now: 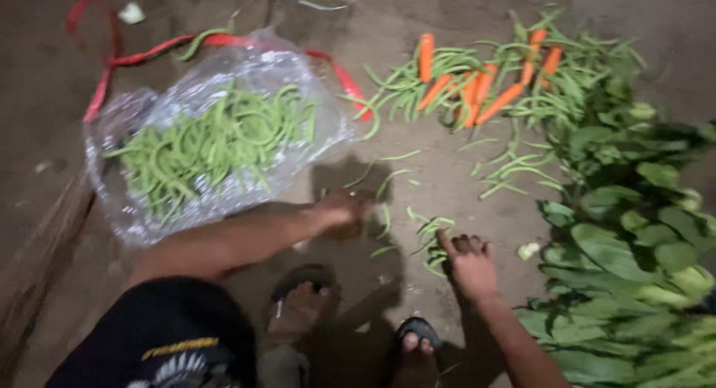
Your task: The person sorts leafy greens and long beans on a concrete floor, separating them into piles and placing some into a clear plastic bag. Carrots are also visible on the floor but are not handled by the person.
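The left hand [344,211], at centre frame, is lowered to the floor [447,171] over a few loose green beans [386,218]; its fingers are curled downward, but motion blur prevents telling whether it has hold of any. The right hand [470,265], just right of centre and lower, is spread partly open, palm down, with fingertips touching a small cluster of beans [432,235] lying on the floor; no firm grasp is visible. Scattered single beans lie between and above both hands. At upper left, a clear plastic bag [142,209] lies open and holds a large heap of beans [212,142]; a red strap [142,56] runs along its top edge. At upper right, several carrots [477,89] rest on a further pile of beans. Leafy greens [634,239] fill the right edge. Two sandalled feet [302,306] appear at bottom centre.
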A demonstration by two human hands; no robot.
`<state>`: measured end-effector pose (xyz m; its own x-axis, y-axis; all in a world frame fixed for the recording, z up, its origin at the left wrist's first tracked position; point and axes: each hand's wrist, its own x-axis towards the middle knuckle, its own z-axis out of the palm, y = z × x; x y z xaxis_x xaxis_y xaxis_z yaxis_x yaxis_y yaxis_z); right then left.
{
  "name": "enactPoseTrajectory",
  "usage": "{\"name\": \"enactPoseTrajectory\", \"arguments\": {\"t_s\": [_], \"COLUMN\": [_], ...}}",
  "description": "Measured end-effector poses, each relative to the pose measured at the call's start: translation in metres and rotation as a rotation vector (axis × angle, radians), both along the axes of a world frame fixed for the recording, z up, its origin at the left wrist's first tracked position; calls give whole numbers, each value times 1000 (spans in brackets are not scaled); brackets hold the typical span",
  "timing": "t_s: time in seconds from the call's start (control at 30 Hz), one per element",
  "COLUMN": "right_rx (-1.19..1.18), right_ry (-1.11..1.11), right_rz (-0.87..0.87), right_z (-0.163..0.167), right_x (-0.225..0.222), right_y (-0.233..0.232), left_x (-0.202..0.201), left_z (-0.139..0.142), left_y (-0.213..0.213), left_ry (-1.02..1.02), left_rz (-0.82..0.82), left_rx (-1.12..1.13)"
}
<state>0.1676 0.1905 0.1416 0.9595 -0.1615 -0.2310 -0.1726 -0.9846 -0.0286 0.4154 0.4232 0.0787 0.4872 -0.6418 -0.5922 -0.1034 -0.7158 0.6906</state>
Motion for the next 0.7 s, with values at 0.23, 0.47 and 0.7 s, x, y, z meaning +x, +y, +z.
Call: {"name": "enactPoseTrajectory", "arguments": {"t_s": [0.23,0.47,0.7], "right_rx": [149,238,216], "right_ry": [-181,-85,-64], "right_rz": [127,134,136], "right_z": [-7,-35,-26], "right_x": [-4,-47,-41], "right_y": [-22,-3,-4], "left_x": [11,-2,11], "left_z": [23,21,18], "left_y": [-25,-75,-77], "left_ry": [-573,-469,-577], "left_rz": [76,171,-21], "left_rx": [-293,8,-75]}}
